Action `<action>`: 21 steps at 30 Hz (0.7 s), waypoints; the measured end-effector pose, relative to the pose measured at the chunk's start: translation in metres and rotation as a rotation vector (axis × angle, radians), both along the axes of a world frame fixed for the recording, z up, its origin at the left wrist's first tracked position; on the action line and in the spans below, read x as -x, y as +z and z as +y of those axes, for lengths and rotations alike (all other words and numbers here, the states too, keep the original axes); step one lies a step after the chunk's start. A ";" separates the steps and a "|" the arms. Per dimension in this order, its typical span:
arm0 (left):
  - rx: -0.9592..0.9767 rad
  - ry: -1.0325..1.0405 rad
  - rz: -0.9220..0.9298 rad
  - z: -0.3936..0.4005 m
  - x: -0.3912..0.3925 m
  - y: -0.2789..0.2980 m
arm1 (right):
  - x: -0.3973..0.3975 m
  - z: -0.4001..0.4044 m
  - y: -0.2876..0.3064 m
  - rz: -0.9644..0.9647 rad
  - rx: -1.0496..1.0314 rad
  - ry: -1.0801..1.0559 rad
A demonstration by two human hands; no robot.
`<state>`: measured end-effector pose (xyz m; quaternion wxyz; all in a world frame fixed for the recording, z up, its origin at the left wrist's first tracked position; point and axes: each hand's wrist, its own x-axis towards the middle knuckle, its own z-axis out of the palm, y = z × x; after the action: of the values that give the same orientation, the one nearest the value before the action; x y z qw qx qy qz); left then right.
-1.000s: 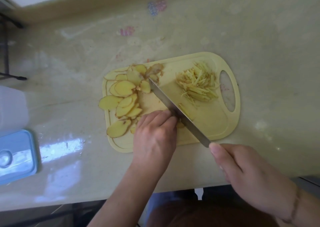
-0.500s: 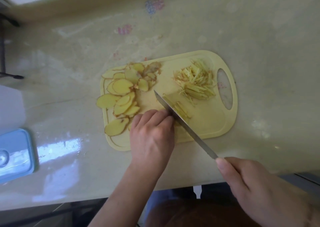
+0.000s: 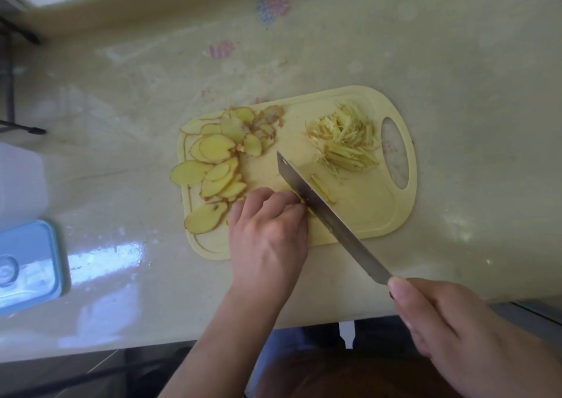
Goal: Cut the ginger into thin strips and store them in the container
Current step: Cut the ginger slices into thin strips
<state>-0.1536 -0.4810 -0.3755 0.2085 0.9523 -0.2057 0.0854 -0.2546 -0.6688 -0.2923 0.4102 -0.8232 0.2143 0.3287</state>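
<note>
- Right hand [image 3: 450, 327], nearest to the camera at the lower right, is wrapped around the handle of the knife [image 3: 328, 221]; the handle itself is hidden inside the fist, and one finger lies forward toward the blade.
- Left hand [image 3: 267, 230] rests on the near edge of the cutting board [image 3: 380, 212] with fingers curled, and it presses down a small stack of ginger right at the blade. Only a yellow edge of this stack shows at the fingertips, so I cannot tell how thick it is.
- The knife blade runs diagonally from the right hand up and to the left, with its tip over the middle of the board, and it touches the knuckles of the left hand.
- Just on the right side of the blade lie a few cut strips [image 3: 324, 189].
- The ginger slices [image 3: 213, 166] are spread in an overlapping fan on the left part of the board, and some of them hang over its left edge.
- The pile of thin ginger strips [image 3: 346, 145] sits on the far right part of the board, beside the handle hole.
- On the counter [image 3: 471, 93], well apart at the left edge, a blue lid [image 3: 27, 263] lies flat, and beyond it stands something translucent, probably the container [image 3: 18, 184].
</note>
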 end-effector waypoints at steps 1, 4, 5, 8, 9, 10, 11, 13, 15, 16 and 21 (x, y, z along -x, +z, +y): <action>-0.003 0.010 -0.002 -0.001 0.000 0.000 | 0.000 0.002 0.001 -0.015 0.021 -0.012; -0.010 0.008 0.002 -0.001 -0.001 -0.002 | -0.003 0.006 -0.001 -0.034 0.039 0.006; -0.014 -0.002 0.006 0.000 -0.001 -0.002 | -0.004 0.006 -0.005 -0.046 0.028 0.016; -0.026 -0.025 0.015 0.003 -0.001 -0.002 | -0.007 0.002 -0.019 -0.082 -0.024 0.033; -0.029 -0.025 0.013 0.004 -0.001 -0.002 | -0.009 0.001 -0.023 -0.087 -0.034 0.018; -0.027 -0.021 0.009 0.004 0.000 -0.002 | -0.009 -0.001 -0.024 -0.087 -0.046 0.001; -0.022 -0.018 0.003 0.005 0.000 -0.002 | -0.009 -0.003 -0.023 -0.083 -0.065 -0.010; -0.010 -0.019 0.001 0.006 0.001 -0.003 | -0.007 -0.005 -0.019 -0.075 -0.082 -0.016; 0.002 -0.020 0.009 0.009 0.004 -0.005 | -0.005 -0.007 -0.017 -0.081 -0.073 -0.008; 0.010 -0.018 0.015 0.010 0.005 -0.005 | -0.005 -0.007 -0.016 -0.087 -0.067 -0.001; 0.012 0.009 0.038 0.005 0.011 -0.003 | -0.004 -0.005 -0.015 -0.095 -0.046 0.013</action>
<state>-0.1644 -0.4755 -0.3783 0.2176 0.9535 -0.1968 0.0696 -0.2510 -0.6741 -0.3075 0.4365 -0.8297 0.1816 0.2970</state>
